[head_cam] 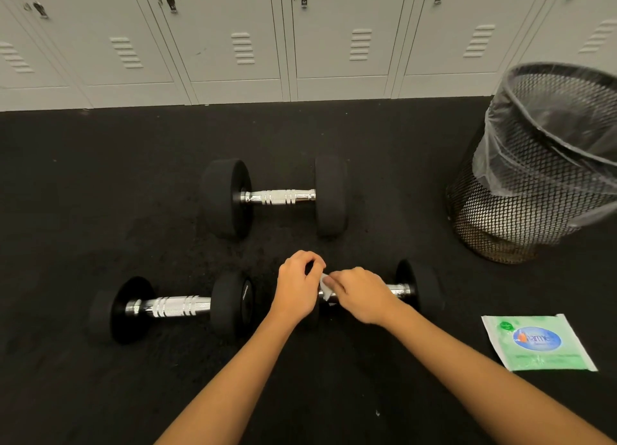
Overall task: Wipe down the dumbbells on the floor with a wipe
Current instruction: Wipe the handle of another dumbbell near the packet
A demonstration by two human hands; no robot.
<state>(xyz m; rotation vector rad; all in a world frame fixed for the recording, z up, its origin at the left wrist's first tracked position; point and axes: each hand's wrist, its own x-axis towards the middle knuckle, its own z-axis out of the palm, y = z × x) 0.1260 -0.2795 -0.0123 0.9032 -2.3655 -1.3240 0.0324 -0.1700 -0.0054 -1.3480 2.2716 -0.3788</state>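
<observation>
Three black dumbbells with chrome handles lie on the dark floor: one at the back (277,197), one at the near left (173,306), one at the near right (414,289). Both hands cover most of the near right dumbbell's handle and its left head. My right hand (362,294) presses a small white wipe (325,286) against that handle. My left hand (298,286) pinches the wipe's upper edge with curled fingers.
A green pack of wipes (537,342) lies flat at the right. A black mesh waste bin (541,164) with a clear liner stands at the far right. Grey lockers (233,37) line the back wall beyond the floor.
</observation>
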